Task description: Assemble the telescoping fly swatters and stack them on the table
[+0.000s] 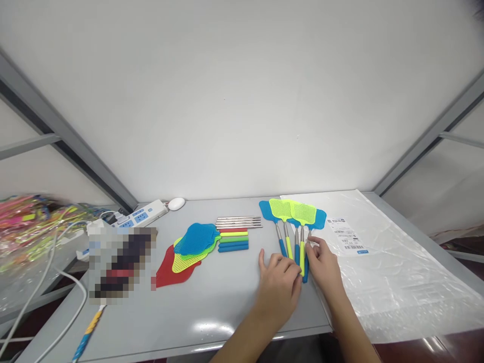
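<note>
With left hand (279, 282), touching a yellow handle (302, 258), impossible to tell whether gripping; with right hand (324, 262), pinching the rightmost fly swatter (321, 219) in a fanned row on gray table (234, 272).

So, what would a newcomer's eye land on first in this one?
Probably the bright yellow and blue fly swatters fanned out right of centre, with the person's left grip and right grip down by their handles. Next, the loose blue, yellow and red swatter heads overlapping left of centre, with silver rods and coloured tubes lined up just right of them. A blurred, vivid bundle also stands out at the far left edge.
</note>
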`<action>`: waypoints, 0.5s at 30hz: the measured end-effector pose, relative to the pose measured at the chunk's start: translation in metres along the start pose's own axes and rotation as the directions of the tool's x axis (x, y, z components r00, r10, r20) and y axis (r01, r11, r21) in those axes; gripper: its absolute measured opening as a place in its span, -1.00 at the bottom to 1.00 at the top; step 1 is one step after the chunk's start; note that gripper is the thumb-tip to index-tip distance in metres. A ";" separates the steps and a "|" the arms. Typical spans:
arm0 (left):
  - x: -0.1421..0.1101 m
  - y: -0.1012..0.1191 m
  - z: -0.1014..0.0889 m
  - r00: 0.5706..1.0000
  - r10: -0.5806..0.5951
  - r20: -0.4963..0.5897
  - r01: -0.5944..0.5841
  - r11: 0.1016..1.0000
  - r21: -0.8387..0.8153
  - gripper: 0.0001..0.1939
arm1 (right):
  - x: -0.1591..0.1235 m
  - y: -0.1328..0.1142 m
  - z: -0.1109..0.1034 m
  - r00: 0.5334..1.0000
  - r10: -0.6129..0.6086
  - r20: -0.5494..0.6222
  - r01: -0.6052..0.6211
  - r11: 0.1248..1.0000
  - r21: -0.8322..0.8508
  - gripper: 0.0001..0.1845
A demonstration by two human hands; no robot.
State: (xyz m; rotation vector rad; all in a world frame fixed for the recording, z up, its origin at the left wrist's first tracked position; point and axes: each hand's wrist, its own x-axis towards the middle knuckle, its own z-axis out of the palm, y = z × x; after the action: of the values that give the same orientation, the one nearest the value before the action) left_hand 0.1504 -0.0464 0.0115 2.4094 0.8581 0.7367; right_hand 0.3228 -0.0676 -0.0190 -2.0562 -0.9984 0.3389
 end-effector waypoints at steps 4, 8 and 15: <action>-0.004 -0.026 -0.030 1.000 -0.015 0.007 0.014 0.999 0.033 -0.81 | -0.006 -0.002 -0.003 1.000 -0.016 -0.020 0.016 1.000 0.007 -0.55; -0.018 -0.065 -0.064 0.980 -0.155 -0.126 0.171 0.977 0.128 -0.78 | -0.018 -0.027 -0.008 0.989 -0.146 0.036 0.148 0.986 -0.075 -0.60; -0.051 -0.093 -0.092 0.914 -0.281 -0.293 0.342 0.922 0.182 -0.78 | 0.012 -0.114 0.015 0.745 -0.408 0.528 0.585 0.780 -0.222 -0.67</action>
State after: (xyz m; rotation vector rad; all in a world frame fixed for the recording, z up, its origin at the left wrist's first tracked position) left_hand 0.0202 0.0064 0.0089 2.3110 1.4732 0.8790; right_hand 0.2615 -0.0094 0.0598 -1.9523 -2.0061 0.3635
